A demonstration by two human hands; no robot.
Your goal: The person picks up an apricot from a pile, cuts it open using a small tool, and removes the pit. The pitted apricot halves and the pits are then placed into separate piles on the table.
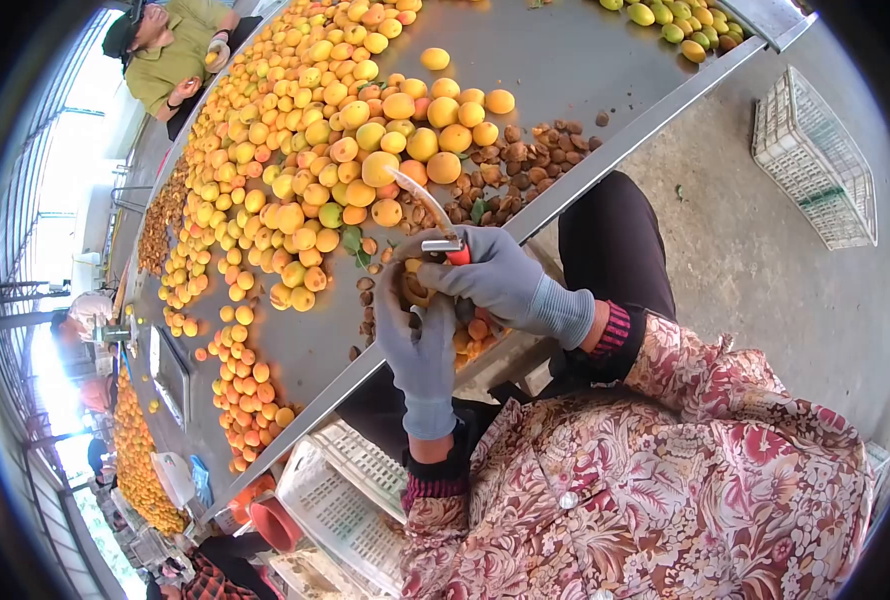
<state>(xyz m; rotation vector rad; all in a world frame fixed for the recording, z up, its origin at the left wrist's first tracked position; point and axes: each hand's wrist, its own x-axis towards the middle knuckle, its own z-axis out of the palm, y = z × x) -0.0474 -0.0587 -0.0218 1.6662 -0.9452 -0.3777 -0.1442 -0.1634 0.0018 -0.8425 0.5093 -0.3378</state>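
Observation:
My right hand [510, 280], in a grey glove, is closed around a small curved knife [427, 205] with a red handle, its blade pointing up and away. Fingers of my left hand [415, 350], gloved too, curl around an apricot [415, 288], mostly hidden by the gloves. Both hands touch each other above the near edge of the metal table [565, 60]. Past them lies a heap of whole apricots [315, 140]. Brown apricot pits [545, 155] are strewn just beyond the right hand, and some apricot pieces [477, 335] show below the hands.
The table's raised metal rim [625, 145] runs between my body and the fruit. A white plastic crate [815, 160] stands on the floor to the right, another crate [335, 490] below left. Greenish fruit [675, 25] lies at the top. A co-worker [170, 60] sits across; others are farther left.

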